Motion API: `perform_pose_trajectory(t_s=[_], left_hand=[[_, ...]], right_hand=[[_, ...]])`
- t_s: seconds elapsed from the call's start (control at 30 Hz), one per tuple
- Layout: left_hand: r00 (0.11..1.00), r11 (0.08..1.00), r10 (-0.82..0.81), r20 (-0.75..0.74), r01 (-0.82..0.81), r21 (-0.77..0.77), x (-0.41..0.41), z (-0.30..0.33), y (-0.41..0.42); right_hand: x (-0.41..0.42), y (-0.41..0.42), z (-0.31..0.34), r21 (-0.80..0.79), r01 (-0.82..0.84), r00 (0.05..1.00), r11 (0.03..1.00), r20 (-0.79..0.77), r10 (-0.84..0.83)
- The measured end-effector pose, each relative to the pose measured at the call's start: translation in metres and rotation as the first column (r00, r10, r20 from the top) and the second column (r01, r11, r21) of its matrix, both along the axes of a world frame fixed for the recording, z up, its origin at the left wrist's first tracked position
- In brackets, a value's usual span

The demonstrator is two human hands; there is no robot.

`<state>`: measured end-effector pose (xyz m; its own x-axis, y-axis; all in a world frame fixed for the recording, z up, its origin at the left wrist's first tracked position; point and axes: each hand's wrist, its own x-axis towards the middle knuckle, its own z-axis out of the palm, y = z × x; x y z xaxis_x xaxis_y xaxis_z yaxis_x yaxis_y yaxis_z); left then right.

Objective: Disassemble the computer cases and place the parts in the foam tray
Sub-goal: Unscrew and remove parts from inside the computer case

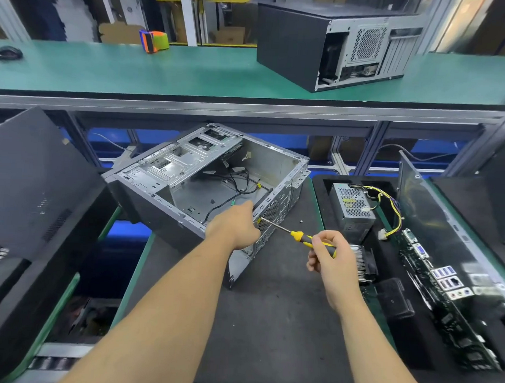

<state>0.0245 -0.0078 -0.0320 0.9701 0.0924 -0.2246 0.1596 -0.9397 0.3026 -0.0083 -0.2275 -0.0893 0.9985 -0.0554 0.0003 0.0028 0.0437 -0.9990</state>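
Observation:
An open grey computer case point(166, 171) lies on its side on the dark mat, with loose black cables inside. My left hand point(236, 223) grips the case's rear edge beside the perforated grille. My right hand point(329, 257) holds a yellow-and-black screwdriver point(298, 236) whose tip touches that rear panel just by my left hand. To the right lies the black foam tray point(407, 320), with a power supply point(352, 207) and its yellow wires, a heatsink point(363, 261) and a motherboard point(442, 284) in it.
A small screw point(301, 221) lies on the mat near the case. A second closed case point(325, 42) stands on the green upper shelf, with a tape dispenser point(153, 40) to its left. Black side panels lean at the left point(37, 183) and the far right point(433, 215).

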Motion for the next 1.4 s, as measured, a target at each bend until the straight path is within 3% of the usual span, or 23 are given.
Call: perform_pose_trajectory(t_s=[0.13, 0.37, 0.5, 0.6, 0.73, 0.83, 0.93, 1.07, 1.17, 1.27, 1.4], left_hand=[[1.000, 1.000, 0.010, 0.008, -0.010, 0.008, -0.001, 0.000, -0.001], [1.000, 1.000, 0.008, 0.012, -0.008, 0.002, -0.001, 0.000, 0.000], [1.000, 1.000, 0.013, 0.020, -0.013, -0.007, -0.001, 0.000, -0.001], [1.000, 1.000, 0.005, 0.015, -0.005, -0.006, -0.001, 0.000, -0.001], [1.000, 1.000, 0.001, -0.002, -0.001, -0.006, 0.001, 0.000, -0.001], [1.000, 1.000, -0.010, 0.000, 0.010, 0.003, 0.001, -0.002, -0.001], [1.000, 1.000, -0.019, 0.007, 0.019, 0.018, 0.001, -0.003, -0.001], [1.000, 1.000, -0.014, 0.007, 0.014, 0.011, 0.002, -0.005, 0.000], [1.000, 1.000, -0.004, -0.001, 0.004, -0.016, 0.003, -0.005, 0.001], [1.000, 0.999, -0.002, 0.005, 0.002, -0.046, 0.004, -0.005, 0.001], [1.000, 0.998, -0.007, 0.008, 0.007, -0.062, 0.004, -0.005, 0.002]], right_hand=[[0.001, 0.008, -0.002, 0.131, 0.094, 0.994, 0.987, -0.074, -0.085], [0.007, 0.012, -0.005, 0.226, 0.181, 0.976, 0.957, -0.160, -0.147], [0.007, 0.015, -0.008, 0.319, 0.196, 0.960, 0.927, -0.256, -0.115], [0.007, 0.011, -0.008, 0.385, 0.140, 0.928, 0.912, -0.373, 0.015], [0.006, -0.010, 0.001, 0.295, -0.136, 0.783, 0.946, -0.553, 0.285], [0.007, -0.007, 0.008, 0.104, -0.143, 0.789, 0.984, -0.589, 0.177], [0.009, 0.009, 0.017, -0.300, -0.009, 0.922, 0.954, -0.371, -0.108], [0.006, 0.012, 0.022, -0.568, 0.106, 0.978, 0.816, -0.088, -0.188], [-0.006, 0.018, 0.023, -0.634, 0.191, 0.976, 0.749, 0.044, -0.212], [-0.016, 0.025, 0.021, -0.569, 0.295, 0.954, 0.768, 0.214, -0.208], [-0.021, 0.016, 0.010, -0.651, 0.340, 0.883, 0.679, 0.469, 0.006]])
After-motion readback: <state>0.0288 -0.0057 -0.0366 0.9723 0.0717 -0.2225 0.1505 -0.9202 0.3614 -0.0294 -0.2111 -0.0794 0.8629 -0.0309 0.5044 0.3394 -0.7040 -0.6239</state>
